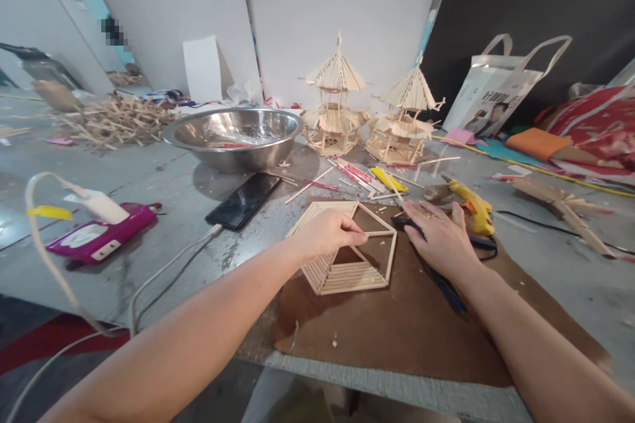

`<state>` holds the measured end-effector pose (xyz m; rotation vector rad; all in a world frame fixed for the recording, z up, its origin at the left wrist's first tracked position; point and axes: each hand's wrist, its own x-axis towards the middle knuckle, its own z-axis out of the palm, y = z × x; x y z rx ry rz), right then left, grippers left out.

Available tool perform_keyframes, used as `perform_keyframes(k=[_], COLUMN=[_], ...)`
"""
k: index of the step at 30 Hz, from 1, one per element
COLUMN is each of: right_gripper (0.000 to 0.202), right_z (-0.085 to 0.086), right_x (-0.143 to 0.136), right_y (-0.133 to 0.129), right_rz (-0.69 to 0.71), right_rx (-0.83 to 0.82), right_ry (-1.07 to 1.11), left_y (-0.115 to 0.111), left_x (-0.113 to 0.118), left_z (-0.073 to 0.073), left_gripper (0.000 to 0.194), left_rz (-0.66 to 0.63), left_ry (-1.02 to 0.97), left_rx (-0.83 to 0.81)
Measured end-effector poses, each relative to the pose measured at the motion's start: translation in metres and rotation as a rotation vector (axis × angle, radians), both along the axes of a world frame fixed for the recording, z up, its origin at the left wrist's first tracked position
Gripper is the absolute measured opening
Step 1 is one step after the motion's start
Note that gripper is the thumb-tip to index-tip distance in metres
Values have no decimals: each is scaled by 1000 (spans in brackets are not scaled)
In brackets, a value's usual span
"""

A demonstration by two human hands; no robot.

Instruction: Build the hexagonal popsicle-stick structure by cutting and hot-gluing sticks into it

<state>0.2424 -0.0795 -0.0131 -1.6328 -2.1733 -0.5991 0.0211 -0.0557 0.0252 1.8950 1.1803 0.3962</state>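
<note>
A flat hexagonal stick frame (354, 274) lies on a brown sheet (347, 337); some of its wedges are filled with parallel sticks, others are open. Over its upper left part is my left hand (330, 234), closed, the thumb and fingertips pinched at an inner spoke near the centre. My right hand (441, 234) rests just right of the frame with its fingers stretched out over a dark blue-handled hand tool (449, 291). The palm hides the tool's middle, so its kind is unclear. A thin pale stick (390, 184) ends near the right fingertips.
A yellow glue gun (471, 205) lies beyond my right hand. Behind are loose sticks (354, 175), two stick pagoda models (335, 115) and a steel bowl (233, 155). To the left lie a phone (243, 201) on a cable and a purple power strip (106, 234).
</note>
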Motion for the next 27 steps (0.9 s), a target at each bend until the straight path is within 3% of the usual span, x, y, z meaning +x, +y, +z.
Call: perform_keyframes(k=[5, 11, 18, 27], right_gripper=[33, 27, 24, 23], right_z=[-4, 3, 3, 3], right_x=[-2, -11, -15, -14], right_y=[-1, -10, -13, -13], right_rz=[53, 206, 281, 290], right_rx=[-99, -139, -185, -191], right_ry=[32, 83, 113, 115], left_y=[1, -3, -4, -5], left_x=[0, 4, 5, 6], left_z=[-1, 0, -6, -4], left_gripper=[30, 23, 20, 19], left_rz=[-97, -170, -182, -197], left_ry=[171, 312, 338, 362], left_rx=[4, 141, 238, 292])
